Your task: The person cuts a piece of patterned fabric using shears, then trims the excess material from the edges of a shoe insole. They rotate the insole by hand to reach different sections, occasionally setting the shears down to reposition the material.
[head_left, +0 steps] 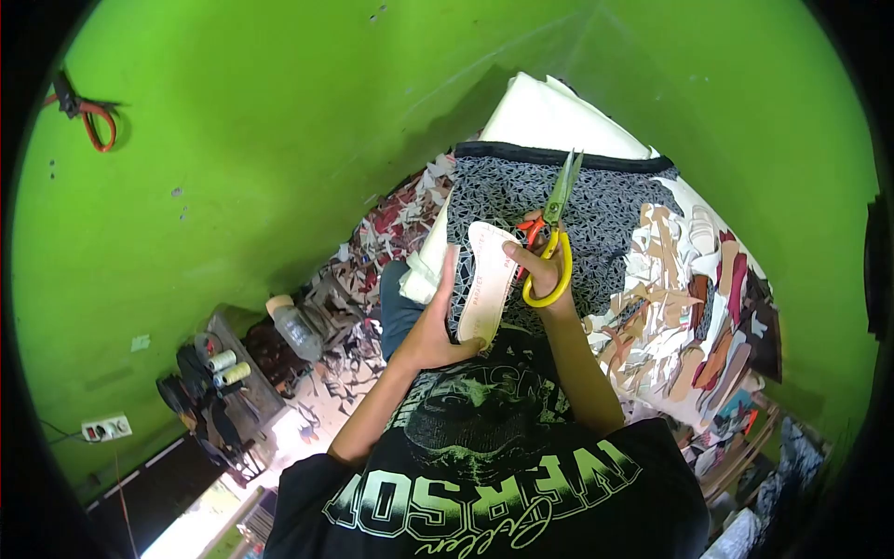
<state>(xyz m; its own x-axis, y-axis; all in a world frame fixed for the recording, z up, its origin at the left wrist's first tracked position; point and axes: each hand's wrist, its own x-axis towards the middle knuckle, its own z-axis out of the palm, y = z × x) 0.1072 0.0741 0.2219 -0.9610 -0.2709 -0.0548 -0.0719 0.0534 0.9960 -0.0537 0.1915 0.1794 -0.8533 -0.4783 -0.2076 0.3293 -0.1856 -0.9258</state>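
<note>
A pale insole-shaped piece [486, 279] with faint lettering is held upright between my two hands above my lap. My left hand [433, 331] grips its left edge and lower end, with the thumb across the bottom. My right hand [542, 268] presses a thumb on the upper right edge while holding scissors [559, 200]. The scissors have a yellow loop and orange-red parts at the handle; their blades point up and away, slightly apart. Some right fingers are hidden behind the piece and handles. Black-and-grey patterned fabric [596, 224] lies beneath.
White sheet material [559, 121] sits behind the patterned fabric. Cut scraps and sole-shaped pieces [689, 307] pile up at right, more scraps [400, 214] at left. A machine with thread spools [228, 368] stands lower left. Red-handled pliers or cutters [93, 121] hang on the green wall.
</note>
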